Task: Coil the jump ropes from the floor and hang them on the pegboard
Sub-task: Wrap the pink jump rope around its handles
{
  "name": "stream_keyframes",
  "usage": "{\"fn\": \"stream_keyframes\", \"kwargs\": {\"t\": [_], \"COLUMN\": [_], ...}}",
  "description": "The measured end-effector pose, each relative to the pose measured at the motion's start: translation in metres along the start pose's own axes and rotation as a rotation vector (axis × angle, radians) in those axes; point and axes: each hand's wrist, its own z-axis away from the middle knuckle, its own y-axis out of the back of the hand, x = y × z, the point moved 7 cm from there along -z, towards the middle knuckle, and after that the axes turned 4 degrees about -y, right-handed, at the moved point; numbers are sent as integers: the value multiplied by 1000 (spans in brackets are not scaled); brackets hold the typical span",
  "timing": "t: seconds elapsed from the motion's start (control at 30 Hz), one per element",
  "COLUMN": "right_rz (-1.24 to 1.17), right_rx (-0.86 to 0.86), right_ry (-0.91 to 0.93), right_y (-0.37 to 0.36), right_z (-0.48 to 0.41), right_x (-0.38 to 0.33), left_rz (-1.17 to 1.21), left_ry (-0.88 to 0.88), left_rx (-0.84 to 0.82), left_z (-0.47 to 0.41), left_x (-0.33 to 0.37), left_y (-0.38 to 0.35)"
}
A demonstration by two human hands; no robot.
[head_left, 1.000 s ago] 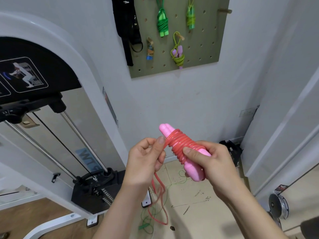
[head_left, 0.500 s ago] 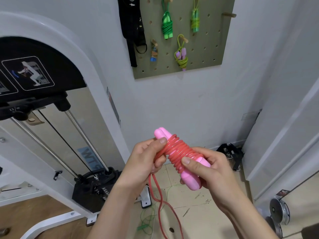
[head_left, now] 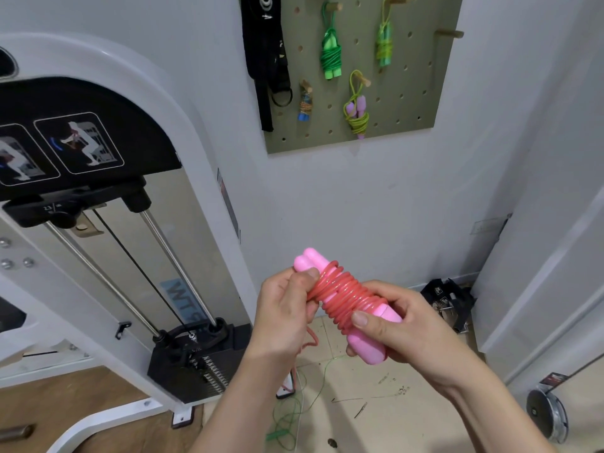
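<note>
A pink jump rope [head_left: 346,297] has its red cord wound in tight turns around its two pink handles. My right hand [head_left: 402,325] grips the handles near their lower end. My left hand [head_left: 284,312] pinches the cord at the upper turns, and a short loose tail hangs below it. On the wall above, the olive pegboard [head_left: 408,103] carries several coiled ropes: a green one [head_left: 330,57], a lime one [head_left: 384,47], a purple-handled one [head_left: 357,109] and a small blue-handled one [head_left: 305,101]. One bare peg [head_left: 452,33] sticks out at the upper right. A thin green rope [head_left: 291,416] lies on the floor.
A white cable weight machine [head_left: 108,223] with a black weight stack [head_left: 196,358] fills the left. Black straps [head_left: 269,53] hang at the pegboard's left edge. A black bracket [head_left: 449,302] lies by the wall, and a chrome weight plate [head_left: 545,416] stands at the lower right.
The loose red tail has shortened as more cord went onto the handles. My view has dropped slightly, so the pegboard sits lower in the frame.
</note>
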Motion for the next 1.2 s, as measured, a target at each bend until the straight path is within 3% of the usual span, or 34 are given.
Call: {"fn": "stream_keyframes", "kwargs": {"t": [0.13,0.27,0.33,0.4,0.47,0.57,0.7,0.8,0.93,1.07,1.2], "right_rz": [168,476,296,64,53,-4,-35,64,452,1104,1318], "right_rx": [-62,143,152,-33,-142,-170,-265,-330,-369,-375,-440], "right_ry": [-116,-159,-270,-383,-354,-336,-353,-343,-322,-344,-230], "right_y": [1,31,35,11,-7,-9,-3,-4,-4,1,-8], "right_z": [-9,-16,-11,-6,-9,-17,-20,-25,-29,-32,-29], "right_x": [17,15,13,12,12,22,29,28,28,26,16], "left_rz": [-5,-449,-728,-945,-1115,-1132,-769,-708,-869,-1211,-1128], "left_ry": [-51,-355,-592,-815,-956,-879,-302,-160,-168,-396,-321], "left_rx": [0,31,40,-23,-116,-279,-481,-648,-770,-756,-868], "left_z": [0,5,11,21,30,31,21,19,13,8,-1], "left_x": [-2,17,33,34,22,3,-10,-11,-4,4,6], "left_y": [0,-2,-8,-21,-36,-40,-24,-25,-23,-20,-18]}}
